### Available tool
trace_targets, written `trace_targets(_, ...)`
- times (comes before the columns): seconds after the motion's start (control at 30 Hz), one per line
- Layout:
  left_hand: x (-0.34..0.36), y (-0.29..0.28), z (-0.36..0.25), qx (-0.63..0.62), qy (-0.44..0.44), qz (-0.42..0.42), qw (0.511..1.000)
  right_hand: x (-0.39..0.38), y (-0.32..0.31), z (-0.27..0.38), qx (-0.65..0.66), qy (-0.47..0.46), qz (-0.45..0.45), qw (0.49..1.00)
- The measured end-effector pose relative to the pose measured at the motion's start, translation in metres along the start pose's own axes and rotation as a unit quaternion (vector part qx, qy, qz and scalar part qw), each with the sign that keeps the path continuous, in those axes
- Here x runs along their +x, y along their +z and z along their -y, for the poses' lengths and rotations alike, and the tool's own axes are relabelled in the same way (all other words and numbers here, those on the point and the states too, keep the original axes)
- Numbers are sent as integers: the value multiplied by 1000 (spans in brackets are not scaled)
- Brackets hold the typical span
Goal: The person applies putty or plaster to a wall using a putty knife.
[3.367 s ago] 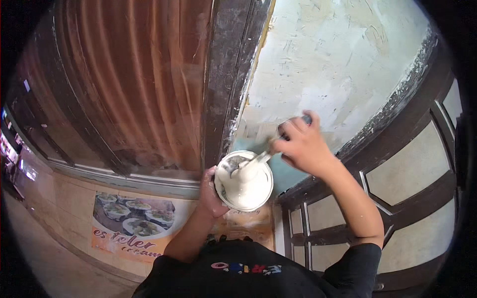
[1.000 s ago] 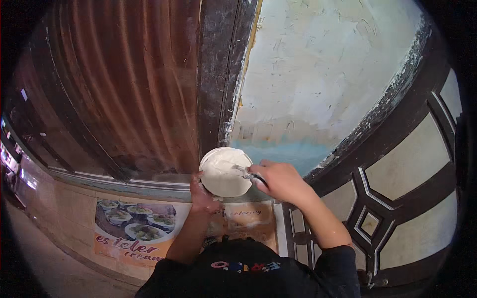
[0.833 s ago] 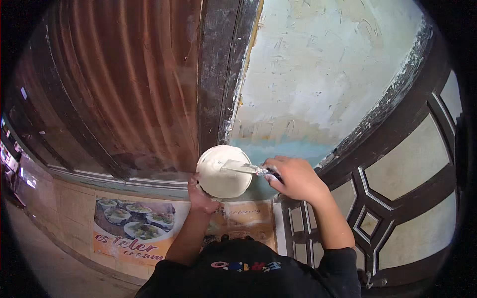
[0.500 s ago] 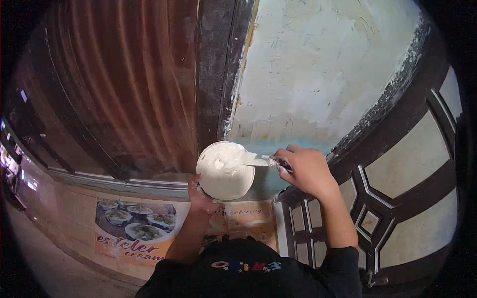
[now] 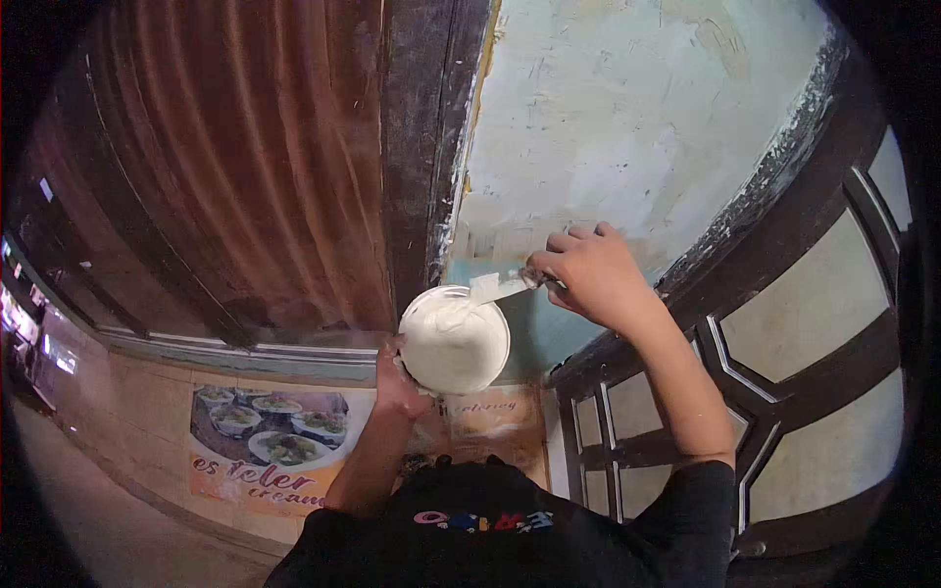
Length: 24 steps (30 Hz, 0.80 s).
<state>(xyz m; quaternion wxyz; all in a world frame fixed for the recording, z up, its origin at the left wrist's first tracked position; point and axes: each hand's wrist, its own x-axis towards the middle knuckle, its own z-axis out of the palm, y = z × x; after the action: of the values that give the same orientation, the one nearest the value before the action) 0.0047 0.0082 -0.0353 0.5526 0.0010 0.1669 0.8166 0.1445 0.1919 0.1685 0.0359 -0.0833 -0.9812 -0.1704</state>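
My left hand [image 5: 396, 380] grips a round white tub [image 5: 506, 345] by its side and underside, with the fingers partly hidden beneath it. Thick white putty [image 5: 453, 345] fills the tub, its surface smeared and uneven. Above the tub's far right rim, my right hand [image 5: 606, 282] is closed around the handle of a putty knife [image 5: 510, 288]. White putty clings to the blade, whose tip reaches over the tub's far edge. Ahead is a pale wall [image 5: 627, 127] with patchy, scraped coating and a bluish-green lower band.
A dark wooden frame [image 5: 436, 127] borders the wall on the left, beside a brown curtain [image 5: 265, 147]. On the right stands a dark panelled door [image 5: 774, 431] with pale insets. Lower left, a food poster [image 5: 284, 441] covers part of the tiled surface.
My right hand has risen and shifted right, drawing the putty knife from the middle of the tub toward its far rim. The tub has moved slightly right.
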Motion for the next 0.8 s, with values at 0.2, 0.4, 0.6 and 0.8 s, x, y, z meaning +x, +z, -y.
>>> trace_targets(0.2,9,-9,-4,31,47,17,998,-10,21,-3,40,-56,66,995)
trace_targets(0.4,13,0,-4,15,114,-20,993,-27,40,18,170,-55,105,978)
trace_targets(0.6,21,-1,19,24,122,5,992,-34,51,53,260,-22,58,964)
trace_targets(0.8,4,26,21,36,112,-36,992,-33,40,31,266,90,14,960)
